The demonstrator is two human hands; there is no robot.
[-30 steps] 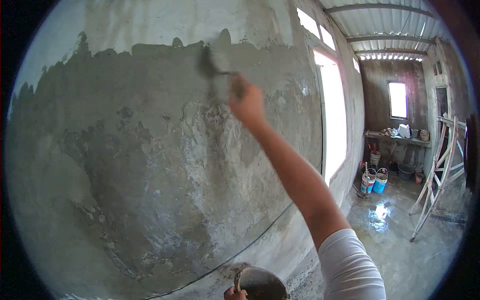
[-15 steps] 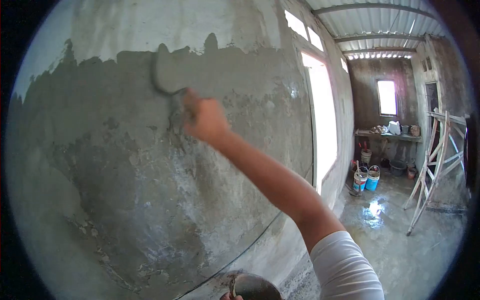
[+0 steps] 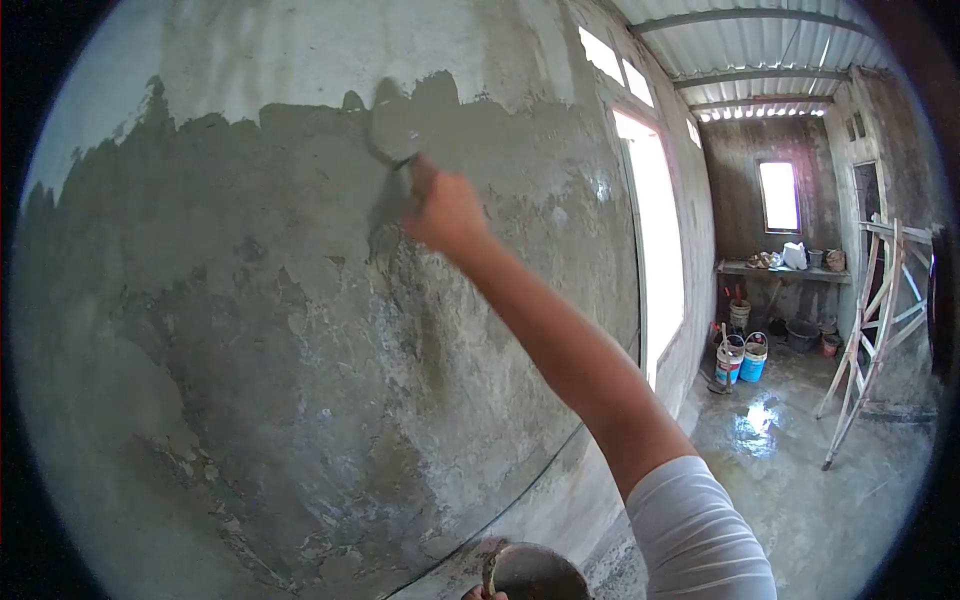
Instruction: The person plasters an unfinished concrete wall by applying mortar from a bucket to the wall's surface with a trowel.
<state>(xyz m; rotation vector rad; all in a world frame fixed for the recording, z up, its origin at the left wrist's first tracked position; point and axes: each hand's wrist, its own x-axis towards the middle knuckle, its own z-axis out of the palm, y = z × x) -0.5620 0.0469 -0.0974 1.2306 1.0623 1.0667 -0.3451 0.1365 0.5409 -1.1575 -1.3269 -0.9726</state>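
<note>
My right hand (image 3: 447, 212) is closed round the handle of a trowel at the end of my outstretched arm. The rounded trowel blade (image 3: 398, 125) lies against the wall (image 3: 330, 220), at the upper edge of a darker, wet-looking grey coat of plaster. Above that edge the wall is paler. At the bottom of the view, only some fingers of my left hand (image 3: 484, 594) show, closed on the near side of a dark round bucket (image 3: 545, 572). The rest of that hand is cut off by the frame, and what the bucket holds is hard to make out.
A dark cable (image 3: 500, 512) runs slantwise along the lower wall. To the right is a bright door opening (image 3: 655, 250). Farther back stand paint buckets (image 3: 753, 360), a shelf (image 3: 780, 270) with items, and a wooden trestle (image 3: 870, 340) on the wet floor (image 3: 790, 480).
My right hand and the trowel have moved a little up and to the right across the wall. The view has shifted slightly; my left hand stays at the bucket.
</note>
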